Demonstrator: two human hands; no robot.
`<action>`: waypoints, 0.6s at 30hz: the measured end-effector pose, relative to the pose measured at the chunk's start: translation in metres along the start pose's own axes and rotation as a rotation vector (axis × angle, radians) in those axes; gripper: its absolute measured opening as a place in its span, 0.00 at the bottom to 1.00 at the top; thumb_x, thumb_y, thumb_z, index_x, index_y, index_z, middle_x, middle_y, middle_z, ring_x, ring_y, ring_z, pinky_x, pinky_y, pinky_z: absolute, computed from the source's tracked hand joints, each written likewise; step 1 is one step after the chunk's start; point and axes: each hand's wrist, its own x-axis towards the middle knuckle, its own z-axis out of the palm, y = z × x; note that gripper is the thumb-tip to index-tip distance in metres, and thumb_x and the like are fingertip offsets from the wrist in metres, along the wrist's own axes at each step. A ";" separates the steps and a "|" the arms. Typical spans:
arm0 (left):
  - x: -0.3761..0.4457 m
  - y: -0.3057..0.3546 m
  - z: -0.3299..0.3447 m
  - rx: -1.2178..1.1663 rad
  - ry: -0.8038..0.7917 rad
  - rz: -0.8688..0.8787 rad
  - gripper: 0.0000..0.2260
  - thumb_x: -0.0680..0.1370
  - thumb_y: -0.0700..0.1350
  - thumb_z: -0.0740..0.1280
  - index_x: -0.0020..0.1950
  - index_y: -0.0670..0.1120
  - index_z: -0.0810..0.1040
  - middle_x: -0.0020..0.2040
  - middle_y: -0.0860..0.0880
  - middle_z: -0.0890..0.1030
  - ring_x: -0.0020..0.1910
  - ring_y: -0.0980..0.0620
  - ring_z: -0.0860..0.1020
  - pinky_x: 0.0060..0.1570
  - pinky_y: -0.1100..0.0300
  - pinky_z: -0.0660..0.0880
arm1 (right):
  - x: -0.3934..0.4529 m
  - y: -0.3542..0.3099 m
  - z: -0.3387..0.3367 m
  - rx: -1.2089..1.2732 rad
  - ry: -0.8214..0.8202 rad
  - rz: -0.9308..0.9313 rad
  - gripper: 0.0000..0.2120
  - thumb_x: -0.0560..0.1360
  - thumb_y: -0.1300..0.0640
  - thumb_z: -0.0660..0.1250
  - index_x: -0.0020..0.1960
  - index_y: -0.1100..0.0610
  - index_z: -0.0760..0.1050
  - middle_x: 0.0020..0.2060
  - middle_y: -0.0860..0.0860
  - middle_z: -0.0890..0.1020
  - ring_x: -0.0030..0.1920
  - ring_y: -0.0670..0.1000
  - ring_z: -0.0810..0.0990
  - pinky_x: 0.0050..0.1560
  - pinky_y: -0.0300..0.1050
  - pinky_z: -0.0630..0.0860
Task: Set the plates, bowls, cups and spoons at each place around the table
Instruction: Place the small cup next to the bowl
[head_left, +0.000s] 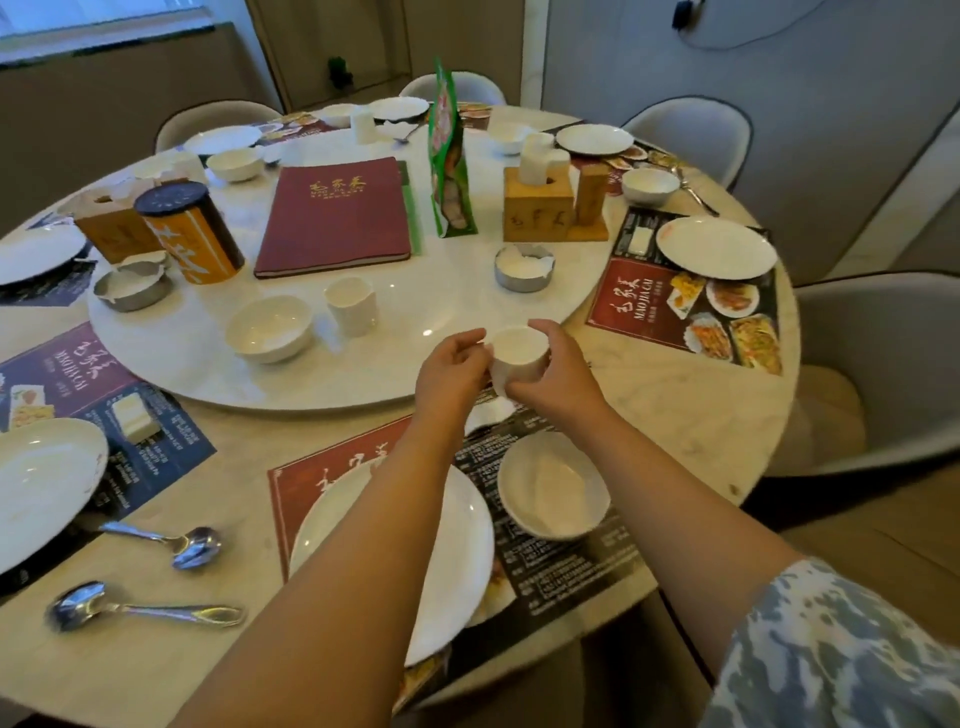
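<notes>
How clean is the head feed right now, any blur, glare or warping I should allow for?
Head view: both hands, left and right, and the cup they hold are slightly soft; small glare spots sit on the turntable; wide-angle bending curves the table edge; window light washes out the top left.

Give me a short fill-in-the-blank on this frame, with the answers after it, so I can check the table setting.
1. Both the left hand and the right hand hold one white ____.
2. On the nearest red placemat, the bowl sits to the ____ of the plate.
3. The two spoons lie on the table to the ____ of that plate.
4. The closed book on the turntable is ____ in colour.

Missing words: cup; right; left; dark red
</notes>
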 end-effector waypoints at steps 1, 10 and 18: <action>0.002 -0.001 0.010 0.026 -0.014 0.005 0.11 0.78 0.44 0.66 0.60 0.49 0.78 0.54 0.47 0.83 0.53 0.49 0.81 0.55 0.52 0.80 | 0.001 0.007 -0.007 -0.005 0.009 0.008 0.38 0.64 0.57 0.74 0.71 0.51 0.64 0.63 0.53 0.72 0.62 0.52 0.74 0.60 0.49 0.76; 0.018 -0.021 0.053 0.152 -0.016 -0.076 0.18 0.76 0.34 0.57 0.52 0.50 0.82 0.56 0.47 0.83 0.57 0.48 0.79 0.59 0.51 0.77 | 0.012 0.047 -0.027 -0.064 0.057 0.095 0.33 0.63 0.57 0.80 0.62 0.53 0.66 0.53 0.48 0.75 0.52 0.48 0.74 0.39 0.35 0.67; 0.035 -0.028 0.060 0.179 0.022 -0.096 0.19 0.77 0.34 0.56 0.62 0.45 0.80 0.59 0.47 0.82 0.59 0.48 0.78 0.63 0.48 0.74 | 0.025 0.062 -0.014 -0.098 0.142 0.118 0.36 0.61 0.55 0.81 0.60 0.55 0.65 0.57 0.53 0.74 0.51 0.49 0.74 0.40 0.37 0.69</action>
